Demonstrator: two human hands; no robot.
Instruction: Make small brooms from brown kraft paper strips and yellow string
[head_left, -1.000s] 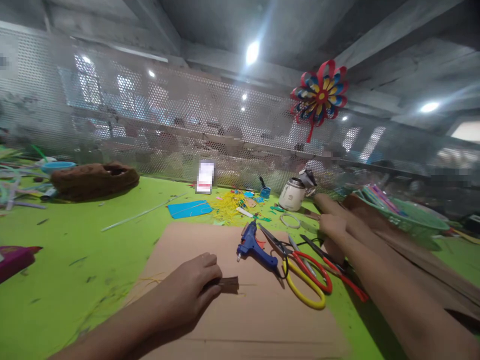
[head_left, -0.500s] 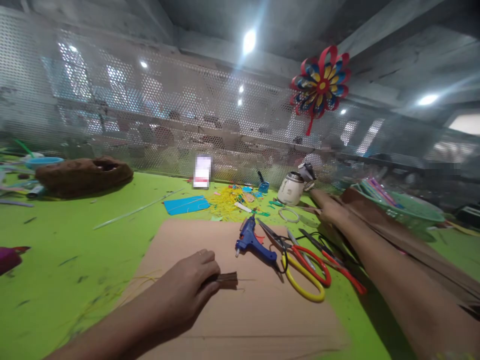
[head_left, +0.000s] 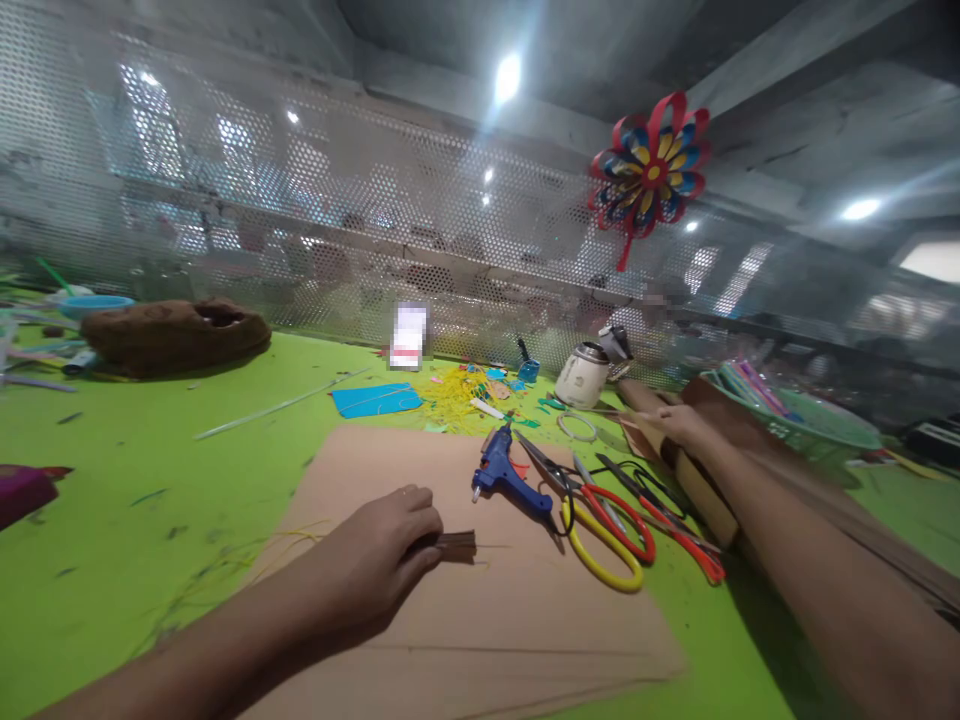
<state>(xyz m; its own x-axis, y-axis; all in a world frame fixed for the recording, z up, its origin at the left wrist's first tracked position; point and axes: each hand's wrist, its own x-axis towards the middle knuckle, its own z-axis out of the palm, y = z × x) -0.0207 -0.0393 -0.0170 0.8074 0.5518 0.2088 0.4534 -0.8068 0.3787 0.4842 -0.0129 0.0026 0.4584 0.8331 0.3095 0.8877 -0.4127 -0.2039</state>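
My left hand point(head_left: 397, 545) is closed on a small folded brown strip point(head_left: 457, 546), pressed over a sheet of brown cardboard point(head_left: 450, 640). A thin wire-like end sticks out to the right of the strip. Off to the right, my right hand point(head_left: 686, 425) reaches over a stack of brown sheets point(head_left: 712, 500), its fingers bent together. What they grip is too small to make out. Between the hands lie a blue glue gun point(head_left: 510, 475), scissors with one red and one yellow handle point(head_left: 604, 545), and a red-handled cutting tool point(head_left: 686, 540).
Yellow shreds point(head_left: 461, 395) and a blue sheet point(head_left: 377, 400) lie behind the cardboard. A white pot point(head_left: 583, 375) and green basket point(head_left: 817, 430) stand at the right. A brown pouch point(head_left: 172, 340) rests far left. A paper flower point(head_left: 652, 172) hangs by the perforated screen point(head_left: 322, 190).
My right hand has shifted slightly right over the brown sheets, and a lighter brown edge now shows below it. My left hand keeps the strip in nearly the same place.
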